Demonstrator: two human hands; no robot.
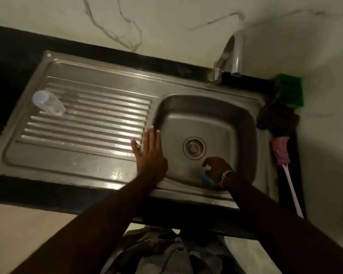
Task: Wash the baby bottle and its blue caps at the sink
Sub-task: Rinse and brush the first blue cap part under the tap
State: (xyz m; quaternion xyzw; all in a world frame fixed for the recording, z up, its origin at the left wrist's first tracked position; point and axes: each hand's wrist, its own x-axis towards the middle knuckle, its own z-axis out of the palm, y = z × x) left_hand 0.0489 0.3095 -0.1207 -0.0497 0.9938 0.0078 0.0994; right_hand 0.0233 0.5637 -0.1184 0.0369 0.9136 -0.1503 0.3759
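Steel sink [244,123] basin; right hand [216,167] touches a blue cap [206,177].

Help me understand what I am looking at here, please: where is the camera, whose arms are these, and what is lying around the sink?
There is no machine: a person wears one wide-angle camera on the head, looking down at their own arms. The left hand lies flat with straight fingers on the edge between the ribbed draining board and the sink. The right hand, wearing a bracelet, reaches into the basin beside a blue cap; whether it already grips the cap I cannot tell. The clear baby bottle lies on its side on the draining board. The tap shows no running water. To the right lie a green sponge, a dark cloth and a pink-headed brush.
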